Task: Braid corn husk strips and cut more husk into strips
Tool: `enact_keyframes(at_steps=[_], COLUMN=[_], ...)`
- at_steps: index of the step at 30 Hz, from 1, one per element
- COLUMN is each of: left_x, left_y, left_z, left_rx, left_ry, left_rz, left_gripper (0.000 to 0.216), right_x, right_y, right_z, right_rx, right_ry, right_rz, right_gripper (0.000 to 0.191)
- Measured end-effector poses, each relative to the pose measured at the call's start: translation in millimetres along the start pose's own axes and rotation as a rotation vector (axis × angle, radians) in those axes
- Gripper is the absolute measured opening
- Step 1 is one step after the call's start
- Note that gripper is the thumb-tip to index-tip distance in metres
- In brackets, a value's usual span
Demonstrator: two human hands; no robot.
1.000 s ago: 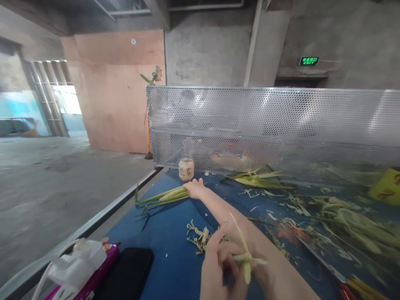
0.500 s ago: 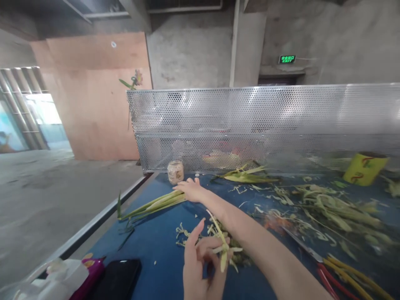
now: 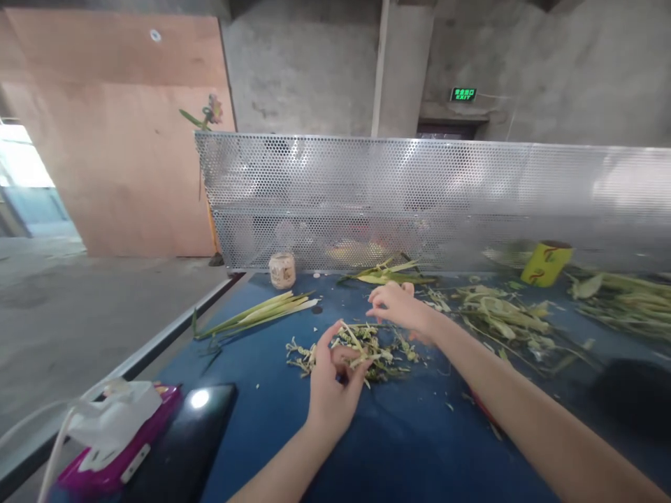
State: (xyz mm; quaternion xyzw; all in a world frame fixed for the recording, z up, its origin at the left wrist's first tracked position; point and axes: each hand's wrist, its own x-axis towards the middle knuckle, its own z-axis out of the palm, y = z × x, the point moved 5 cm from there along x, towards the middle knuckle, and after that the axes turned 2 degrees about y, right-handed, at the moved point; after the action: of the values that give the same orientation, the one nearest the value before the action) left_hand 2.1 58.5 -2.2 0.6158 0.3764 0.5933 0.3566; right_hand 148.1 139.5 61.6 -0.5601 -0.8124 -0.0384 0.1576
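Observation:
In the head view my left hand (image 3: pixel 335 381) is closed, thumb and fingers pinching a small folded piece of pale leaf strip (image 3: pixel 361 358) with thin ends sticking out. Right behind it lies a heap of similar small knotted leaf pieces (image 3: pixel 385 353), partly hidden by the hand. My right hand (image 3: pixel 398 307) hovers over the far side of that heap, its fingers loosely bent and apart, nothing visible in them. To the left, a bundle of long green-white leaf strips (image 3: pixel 262 312) rests on the blue table (image 3: pixel 272 419).
A jar (image 3: pixel 282 271) stands before the perforated metal screen (image 3: pixel 325 195). More leaves (image 3: pixel 388 272) lie at the back, with loose scraps (image 3: pixel 503 311) and a yellow roll (image 3: pixel 546 263) to the right. Front left are a dark phone (image 3: pixel 183 447) and a purple-white gadget with a cable (image 3: pixel 115 433).
My right hand has left the bundle of leaf strips and moved right, over the heap. My left hand still pinches the folded piece. The view has turned slightly right.

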Motion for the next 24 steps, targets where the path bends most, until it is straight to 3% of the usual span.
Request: enact_keyframes(at_steps=[2,9,14,24], left_x=[-1.2,-3.1,-2.0,-1.5], left_y=[-0.9,-2.1,-8.3,-9.8], left_z=[2.5,6.6,3.7,14.1], left_rx=[-0.015,-0.077,-0.109,-0.153], left_ry=[-0.044,-0.106,-0.112,-0.19], left_rz=[0.004,0.0,-0.072,-0.073], left_gripper=[0.056,0.059,0.064,0.073], right_x=[-25.0,-79.9,-84.4,-82.7], right_y=[-4.9,-26.6,-35.3,-18.2], right_z=[-1.4,4.1,12.8,18.3], right_rx=[-0.012,0.265,0.542,0.688], right_ry=[-0.02,0.053,0.068,0.228], right_rz=[0.03,0.028,0.017,0.003], right_gripper=[0.01,0.017,0.021,0.015])
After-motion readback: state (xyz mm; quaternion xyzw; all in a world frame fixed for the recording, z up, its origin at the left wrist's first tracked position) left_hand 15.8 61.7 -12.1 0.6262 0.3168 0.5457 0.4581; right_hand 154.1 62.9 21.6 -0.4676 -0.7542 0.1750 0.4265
